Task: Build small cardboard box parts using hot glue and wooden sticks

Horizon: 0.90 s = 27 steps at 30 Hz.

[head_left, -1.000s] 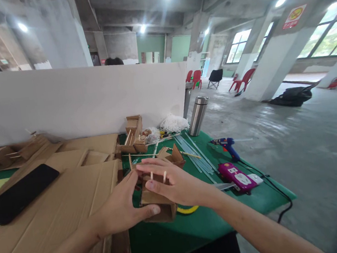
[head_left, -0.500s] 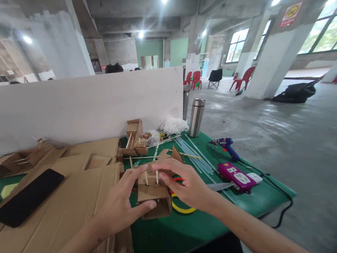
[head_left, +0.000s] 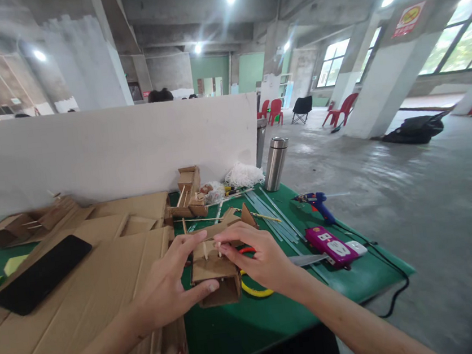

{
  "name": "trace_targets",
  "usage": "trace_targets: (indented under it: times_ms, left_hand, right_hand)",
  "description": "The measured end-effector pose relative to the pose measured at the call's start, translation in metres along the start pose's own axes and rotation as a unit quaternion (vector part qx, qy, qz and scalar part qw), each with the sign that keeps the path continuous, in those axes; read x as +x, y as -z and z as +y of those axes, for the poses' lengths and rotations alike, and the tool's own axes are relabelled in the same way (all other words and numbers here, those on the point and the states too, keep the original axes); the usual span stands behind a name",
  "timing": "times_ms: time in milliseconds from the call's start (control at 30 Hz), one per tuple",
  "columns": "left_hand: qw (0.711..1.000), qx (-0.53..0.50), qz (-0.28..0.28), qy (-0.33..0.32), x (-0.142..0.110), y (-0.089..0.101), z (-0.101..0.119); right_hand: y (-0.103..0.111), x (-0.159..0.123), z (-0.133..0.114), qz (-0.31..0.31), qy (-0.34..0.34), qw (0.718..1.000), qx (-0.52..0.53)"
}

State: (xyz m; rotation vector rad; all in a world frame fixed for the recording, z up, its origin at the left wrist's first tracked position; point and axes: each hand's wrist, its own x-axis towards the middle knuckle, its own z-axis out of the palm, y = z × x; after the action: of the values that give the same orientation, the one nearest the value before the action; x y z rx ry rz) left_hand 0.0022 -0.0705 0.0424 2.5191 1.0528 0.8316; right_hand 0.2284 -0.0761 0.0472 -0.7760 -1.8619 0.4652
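Note:
A small cardboard box stands on the green table, its front side hollow. Two short wooden sticks rise from holes in its top: a left stick and a right stick. My left hand steadies the box from the left, thumb at the front edge and fingers reaching to the back. With thumb and index finger, my right hand pinches the top of the right stick. Partly under my right hand lie scissors with a yellow handle loop and a grey blade.
Cardboard sheets bearing a black phone cover the left side. Glue sticks, a steel flask, a blue glue gun and a purple power strip are at right. A white partition stands behind.
My right thumb and index finger have closed together on the right stick's top; they were more apart before. My left hand and the box have barely moved.

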Motion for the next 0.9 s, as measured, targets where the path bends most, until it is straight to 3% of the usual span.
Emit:
trace_targets:
  times_ms: [633, 900]
  left_hand:
    - [0.999, 0.038, -0.019, -0.008, 0.0014, 0.0036, 0.0090]
    - [0.998, 0.051, -0.030, -0.016, -0.0008, 0.0033, 0.0090]
  right_hand:
    - [0.0041, 0.0017, -0.0024, -0.026, 0.015, 0.999, 0.017]
    - [0.0055, 0.0044, -0.0065, -0.021, 0.059, 0.998, 0.014]
